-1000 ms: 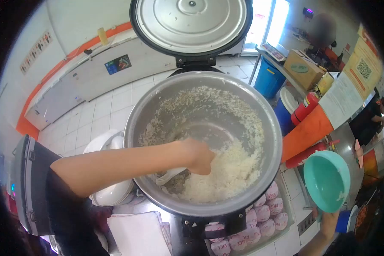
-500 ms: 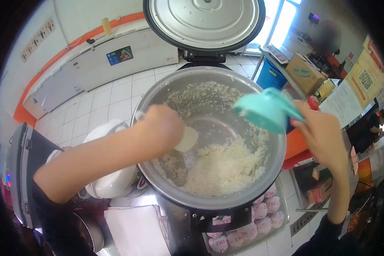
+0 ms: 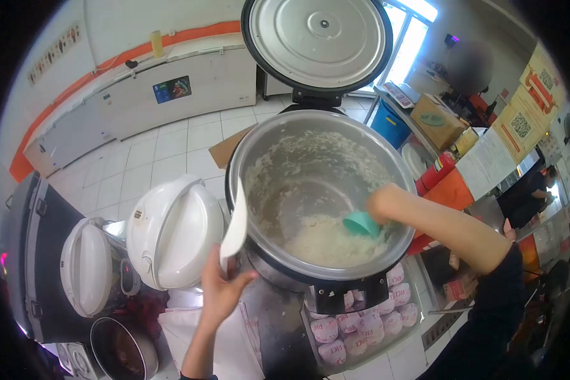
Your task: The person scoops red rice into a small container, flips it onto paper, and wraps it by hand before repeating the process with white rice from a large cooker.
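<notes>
A large metal rice cooker pot (image 3: 259, 244) stands open, with cooked white rice (image 3: 320, 240) heaped low on its near side and grains stuck along its wall. Inside the pot, my right hand (image 3: 386, 204) grips a teal scoop (image 3: 360, 223), whose cup touches the rice. My left hand (image 3: 220, 288) is outside the pot at its near left, closed round the handle of a white rice paddle (image 3: 236, 225). The paddle points up beside the pot's rim. Behind the pot, its round metal lid (image 3: 320, 41) is raised.
Two white lidded cookers (image 3: 177, 234) stand to the left, near a metal pot (image 3: 123, 348). White paper sheets (image 3: 202, 339) lie at the front. A clear tray holds several wrapped rice packets (image 3: 368, 329). A red fire extinguisher (image 3: 436, 172) stands right; a person (image 3: 532, 196) is farther back.
My left hand has drawn the paddle out of the pot to the near left. My right hand has lowered the teal scoop from above the rim into the rice.
</notes>
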{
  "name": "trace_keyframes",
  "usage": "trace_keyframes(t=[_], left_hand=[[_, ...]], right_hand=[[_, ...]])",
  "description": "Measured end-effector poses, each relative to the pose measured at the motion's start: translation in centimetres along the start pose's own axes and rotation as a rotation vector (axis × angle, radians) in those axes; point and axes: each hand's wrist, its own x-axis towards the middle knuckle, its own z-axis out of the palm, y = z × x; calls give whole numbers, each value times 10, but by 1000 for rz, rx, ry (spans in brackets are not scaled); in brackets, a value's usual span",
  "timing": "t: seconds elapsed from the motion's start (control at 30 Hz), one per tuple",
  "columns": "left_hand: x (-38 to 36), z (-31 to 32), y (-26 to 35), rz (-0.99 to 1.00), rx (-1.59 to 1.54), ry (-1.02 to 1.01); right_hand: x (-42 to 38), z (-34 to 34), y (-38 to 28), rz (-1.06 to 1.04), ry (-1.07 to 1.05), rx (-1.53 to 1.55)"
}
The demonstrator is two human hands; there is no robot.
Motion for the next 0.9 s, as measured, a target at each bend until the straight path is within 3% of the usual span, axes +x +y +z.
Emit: trace_keyframes(t=[0.07,0.17,0.2,0.23,0.27,0.3,0.37,0.43,0.47,0.57,0.63,0.7,0.8,0.9], left_hand=[[-4,5,-17,-15,35,24],[-3,14,-39,-71,28,10],[2,19,-46,79,23,47],[5,24,-51,229,18,86],[6,26,-49,227,14,88],[5,27,-45,193,24,107],[3,27,-52,149,36,121],[1,24,-69,137,116,148],[-1,27,-60,39,-18,163],[-1,30,-62,86,-61,212],[-3,27,-69,90,42,174],[-3,32,-72,-19,-185,182],[2,33,-66,-116,-295,143],[-1,35,-71,-89,-348,156]], right_hand=[[-12,-20,-6,-64,-236,86],[5,-10,-5,-190,-396,253],[3,-10,-5,-188,-401,248],[-2,-8,-4,-240,-324,229],[-10,-10,-5,-293,-246,211],[-15,-6,-3,-292,-248,209],[-24,4,1,-263,203,316],[-18,-3,0,-176,289,393],[-13,-7,-4,-85,379,471],[-5,1,-34,-223,331,306],[-4,2,-31,-266,258,378],[1,-1,-30,-303,182,439],[15,-17,-33,-454,267,403],[28,-35,-34,-512,173,319]])
